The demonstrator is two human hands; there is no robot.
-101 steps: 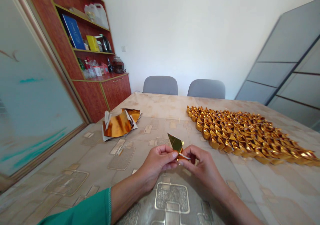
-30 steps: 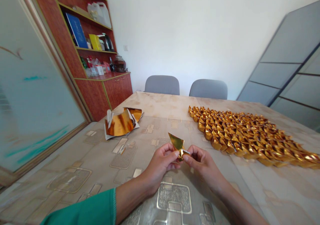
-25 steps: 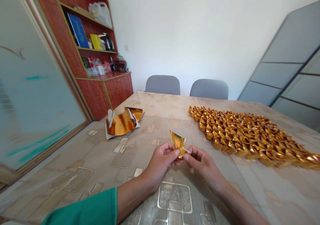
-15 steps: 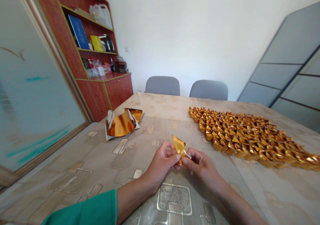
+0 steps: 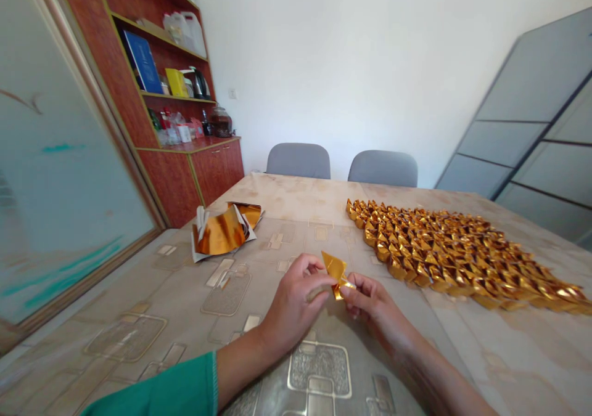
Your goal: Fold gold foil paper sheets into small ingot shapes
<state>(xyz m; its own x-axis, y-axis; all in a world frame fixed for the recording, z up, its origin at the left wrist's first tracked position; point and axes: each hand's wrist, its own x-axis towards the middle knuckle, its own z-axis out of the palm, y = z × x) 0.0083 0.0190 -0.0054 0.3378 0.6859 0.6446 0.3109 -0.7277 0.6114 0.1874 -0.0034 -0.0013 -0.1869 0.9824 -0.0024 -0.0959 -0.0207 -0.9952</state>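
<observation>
A small piece of folded gold foil paper (image 5: 333,267) is held up over the table between my two hands. My left hand (image 5: 300,289) pinches its left edge, with the index fingertip and thumb close together at the paper. My right hand (image 5: 370,299) grips the lower right part, the thumb lying on top and the other fingers curled beneath. The paper has a pointed flap at the top left and narrower folds near the right thumb. To the right lie rows of many folded gold foil pieces (image 5: 444,249). A pile of gold foil sheets (image 5: 221,233) with white backs rests at the left.
The table (image 5: 185,293) has a patterned, glossy cover. Two grey chairs (image 5: 298,160) stand at its far side against a white wall. A red-brown cabinet (image 5: 173,175) with bottles, a kettle and a blue folder on its shelves is at the back left.
My left thumb and fingers have shifted off the front of the folded paper to its left edge, the hand turning over. The right hand keeps its hold. The view has shifted slightly.
</observation>
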